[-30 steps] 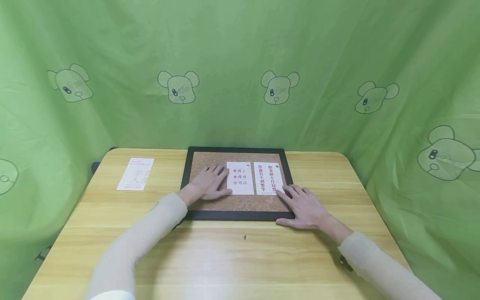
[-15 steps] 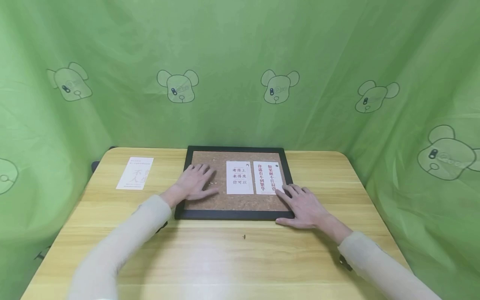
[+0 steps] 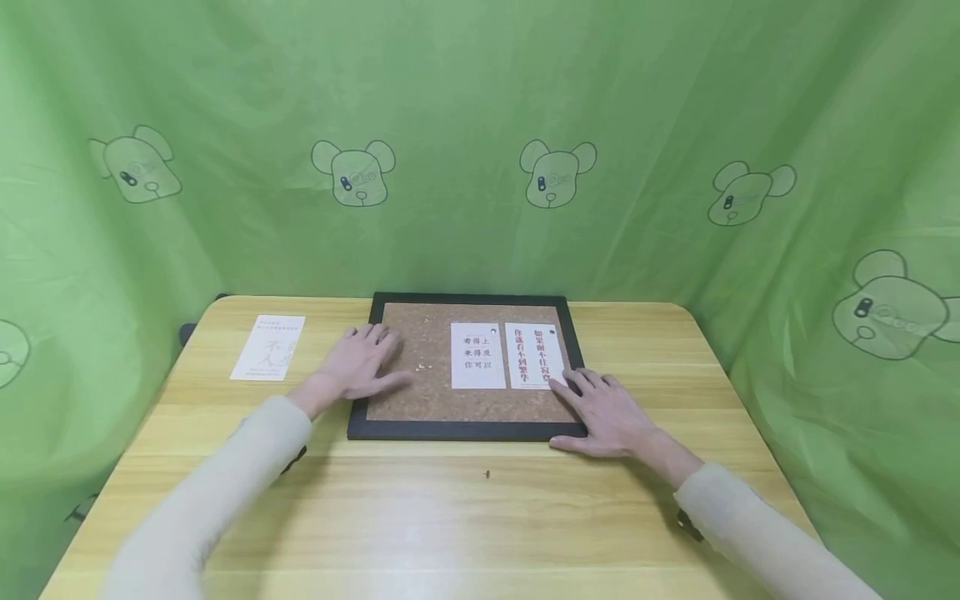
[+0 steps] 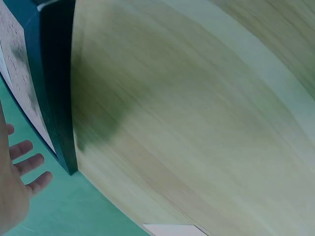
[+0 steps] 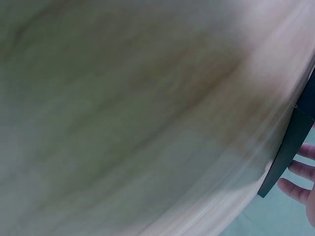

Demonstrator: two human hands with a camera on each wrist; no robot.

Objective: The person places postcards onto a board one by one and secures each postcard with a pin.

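Observation:
A cork board (image 3: 420, 400) in a black frame lies on the table. My left hand (image 3: 354, 364) is over its left edge, fingers spread and holding nothing. In the left wrist view those fingers (image 4: 30, 163) show beside the dark frame (image 4: 56, 73). My right hand (image 3: 611, 417) rests at the board's lower right corner, fingers spread, with the index fingertip at a card's corner. Two white cards are on the cork: one with black characters (image 3: 477, 377) and a white pin (image 3: 493, 332), one with red characters (image 3: 530, 358) and a green pin (image 3: 552, 332).
Left of the board, a loose white card (image 3: 267, 348) lies on the wooden table (image 3: 420, 525). In front of the board is a small pin-like object (image 3: 487, 474). A green curtain (image 3: 457, 242) with bear-head drawings surrounds the table's back and sides.
My left hand has moved left from beside the black-lettered card to the board's left edge, uncovering more cork. The right hand, the board and the cards have stayed put.

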